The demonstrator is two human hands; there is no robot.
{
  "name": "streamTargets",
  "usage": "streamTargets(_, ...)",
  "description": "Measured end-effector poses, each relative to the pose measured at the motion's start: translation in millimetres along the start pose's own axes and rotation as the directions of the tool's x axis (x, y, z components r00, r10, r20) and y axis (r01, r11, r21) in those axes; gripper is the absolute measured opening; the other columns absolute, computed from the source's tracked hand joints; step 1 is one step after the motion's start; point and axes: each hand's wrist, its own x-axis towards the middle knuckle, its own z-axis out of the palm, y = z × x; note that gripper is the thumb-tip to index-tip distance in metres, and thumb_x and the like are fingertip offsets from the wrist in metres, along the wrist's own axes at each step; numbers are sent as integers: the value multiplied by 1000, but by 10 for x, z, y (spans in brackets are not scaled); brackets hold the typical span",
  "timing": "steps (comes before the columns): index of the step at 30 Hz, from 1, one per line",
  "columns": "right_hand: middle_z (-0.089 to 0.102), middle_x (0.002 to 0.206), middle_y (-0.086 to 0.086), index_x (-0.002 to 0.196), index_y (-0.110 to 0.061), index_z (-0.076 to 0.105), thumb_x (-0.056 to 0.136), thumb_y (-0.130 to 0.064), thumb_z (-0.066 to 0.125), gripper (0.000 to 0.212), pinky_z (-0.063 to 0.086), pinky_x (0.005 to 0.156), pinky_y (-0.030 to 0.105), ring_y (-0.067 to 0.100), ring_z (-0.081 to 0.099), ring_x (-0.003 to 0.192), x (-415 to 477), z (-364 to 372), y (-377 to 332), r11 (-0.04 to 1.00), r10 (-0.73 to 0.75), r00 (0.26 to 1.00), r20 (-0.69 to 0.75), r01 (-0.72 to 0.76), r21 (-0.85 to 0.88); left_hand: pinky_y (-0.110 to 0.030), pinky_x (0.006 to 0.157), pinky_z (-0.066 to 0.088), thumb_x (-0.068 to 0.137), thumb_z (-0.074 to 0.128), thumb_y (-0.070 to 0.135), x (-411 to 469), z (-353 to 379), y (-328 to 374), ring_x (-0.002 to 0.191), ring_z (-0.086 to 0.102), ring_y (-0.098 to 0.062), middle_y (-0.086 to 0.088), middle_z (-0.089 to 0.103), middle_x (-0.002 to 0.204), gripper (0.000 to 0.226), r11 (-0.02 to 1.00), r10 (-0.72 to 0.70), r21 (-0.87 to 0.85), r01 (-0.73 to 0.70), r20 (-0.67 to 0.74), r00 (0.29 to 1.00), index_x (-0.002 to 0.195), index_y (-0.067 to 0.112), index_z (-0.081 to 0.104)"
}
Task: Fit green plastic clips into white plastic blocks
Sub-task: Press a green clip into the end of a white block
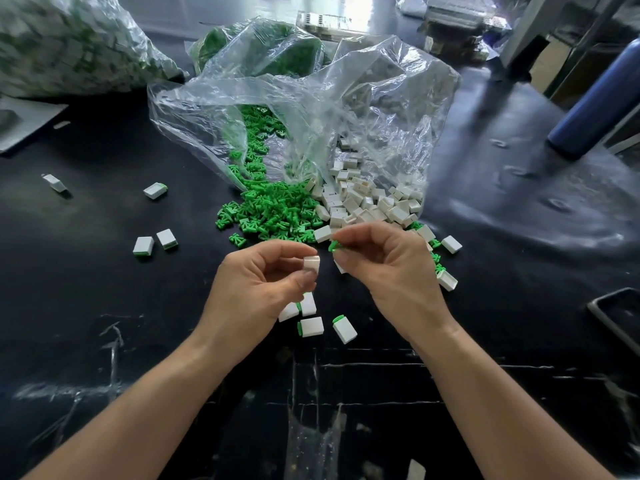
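Left hand: we find the left hand (263, 282) raised over the worktop (104, 289), its fingers (294, 245) clamped on one white block (311, 265)
Right hand: the right hand (384, 268) pinches one green clip (334, 245) at its fingertips, just beside the block and not yet entered
Stock: loose green clips (273, 209) and white blocks (367, 202) spill from a clear bag (311, 98)
Finished pieces: fitted blocks (311, 326) lie below the hands
Handling: we judge both parts light, stiff and smooth, apt to slip or flick away; the clip's thin legs may bend if forced crooked
Hold: we advise gripping the block by its broad faces, opening left free, and the clip by its head
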Motion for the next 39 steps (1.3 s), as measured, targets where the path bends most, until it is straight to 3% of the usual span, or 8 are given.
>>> streamTargets(6,66,76,-9,81,-31,67,80,-7,68,25,48,68,16,3,60,70,-16,-4,-33,999,-3,999,52,4,-33,-20,67,55,68,73,0,-2,11,16,69,67,-13,-4,72,73,20,999,-16,-29,16,3,1000,72,20,73)
streamTargets(11,63,78,-7,87,-26,67,84,5,59,32,50,75,20,5,59,73,-17,-22,-73,996,32,994,102,-40,75,-16,61,52,65,74,0,-3,21,26,64,66,-8,0,72,69,21,998,-42,-50,42,-1,999,68,20,74)
streamTargets(17,62,80,-2,86,-16,61,78,12,62,28,56,79,35,9,60,77,-13,-19,-86,980,89,992,85,-102,170,-16,58,51,62,76,4,-7,30,24,62,66,-8,-2,72,69,17,998,-34,-54,34,2,999,75,14,72)
streamTargets(25,64,80,-3,84,-20,62,78,7,65,28,56,77,36,11,62,78,-15,-20,-55,990,56,993,107,-70,126,-20,63,55,65,73,-5,-7,28,25,64,67,-12,-4,72,70,21,998,-31,-58,31,1,1000,75,13,72)
streamTargets(29,63,79,-1,80,-22,62,77,5,68,28,54,80,47,18,62,78,-18,-18,-55,994,47,994,97,-56,94,-19,61,54,66,73,-8,-11,35,42,64,67,-11,-3,72,69,24,997,-29,-65,30,7,1000,74,14,71)
streamTargets(36,63,84,-4,94,-32,67,84,1,60,36,51,84,47,16,60,82,-31,-11,-73,999,37,991,132,-41,26,-20,61,54,63,72,1,-12,23,41,67,68,-16,-9,72,74,30,992,-32,-119,32,0,999,87,19,69)
streamTargets(39,67,90,-5,89,-30,69,85,1,59,33,51,83,48,19,61,85,-30,-13,-78,1000,25,993,116,-26,13,-22,63,55,59,74,5,-13,18,35,67,68,-17,-7,72,73,21,994,-23,-110,23,-1,1000,76,17,70)
